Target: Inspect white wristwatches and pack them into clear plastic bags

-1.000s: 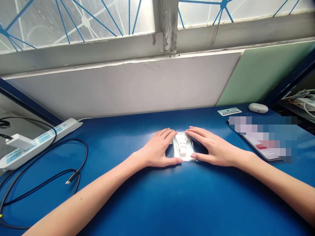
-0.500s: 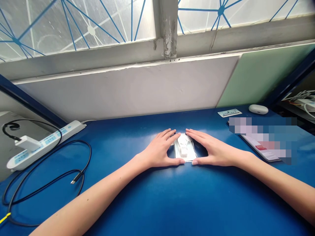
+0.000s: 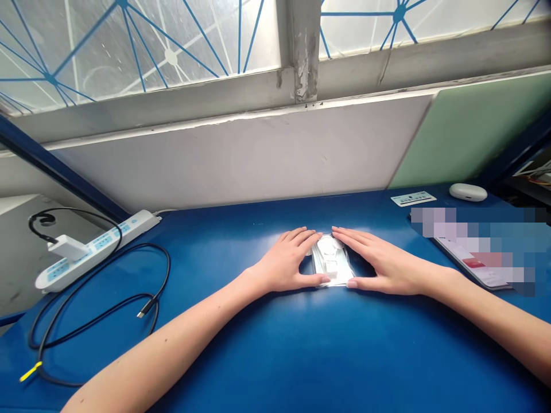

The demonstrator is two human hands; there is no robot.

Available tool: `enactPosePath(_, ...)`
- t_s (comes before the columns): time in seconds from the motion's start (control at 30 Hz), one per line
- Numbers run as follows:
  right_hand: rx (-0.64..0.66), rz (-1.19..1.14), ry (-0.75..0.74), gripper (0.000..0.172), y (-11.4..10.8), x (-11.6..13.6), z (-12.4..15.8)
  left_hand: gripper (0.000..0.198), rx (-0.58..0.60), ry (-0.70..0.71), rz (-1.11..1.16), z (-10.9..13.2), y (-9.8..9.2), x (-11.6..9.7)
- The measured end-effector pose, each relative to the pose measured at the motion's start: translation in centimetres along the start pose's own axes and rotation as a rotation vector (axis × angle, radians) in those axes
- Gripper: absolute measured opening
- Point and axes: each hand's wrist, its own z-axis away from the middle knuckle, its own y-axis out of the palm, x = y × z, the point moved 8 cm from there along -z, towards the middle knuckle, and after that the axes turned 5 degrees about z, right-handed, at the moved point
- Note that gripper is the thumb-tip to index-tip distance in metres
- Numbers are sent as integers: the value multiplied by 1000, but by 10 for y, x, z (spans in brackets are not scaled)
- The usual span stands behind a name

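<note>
On the blue table, between my hands, lies a small flat packet (image 3: 340, 274), white and silvery with a shiny clear surface. A raised round shape and a small block show on it; its exact kind is unclear. My left hand (image 3: 286, 261) rests along its left side, fingertips by the far edge and thumb at the near left corner. My right hand (image 3: 385, 261) mirrors this on the right, thumb by the near right corner. Both hands have straight fingers and thumbs spread wide, framing the packet and touching its edges.
A white power strip (image 3: 140, 221) with a plugged-in charger (image 3: 69, 248) lies at left. Its black cable (image 3: 167, 275) loops over the table (image 3: 275, 355). At right are a phone (image 3: 477, 261), partly pixelated, a card (image 3: 413, 198) and a white earbud case (image 3: 468, 192).
The whole view has shifted, so everything appears slightly further right. My hands keep nearly the same pose around the packet, with the thumb tips a little further apart.
</note>
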Motion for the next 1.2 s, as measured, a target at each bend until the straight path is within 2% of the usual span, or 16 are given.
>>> enactPosePath(0.37, -7, -1, -15, 93, 0, -1, 0, 88, -16, 14, -6, 0, 0, 1)
enactPosePath(0.53, -1, -12, -7, 94, 0, -3, 1, 104, 5, 30, 8, 0, 1, 1)
enactPosePath(0.7, 17, -11, 14, 93, 1, -3, 2, 117, 13, -43, 58, 1, 1, 5)
enactPosePath(0.97, -24, -34, 24, 96, -3, -4, 1, 119, 23, -64, 51, 0, 2, 9)
enactPosePath(1.2, -50, 40, 4, 90, -5, 0, 2, 113, 21, -52, 37, 0, 2, 7)
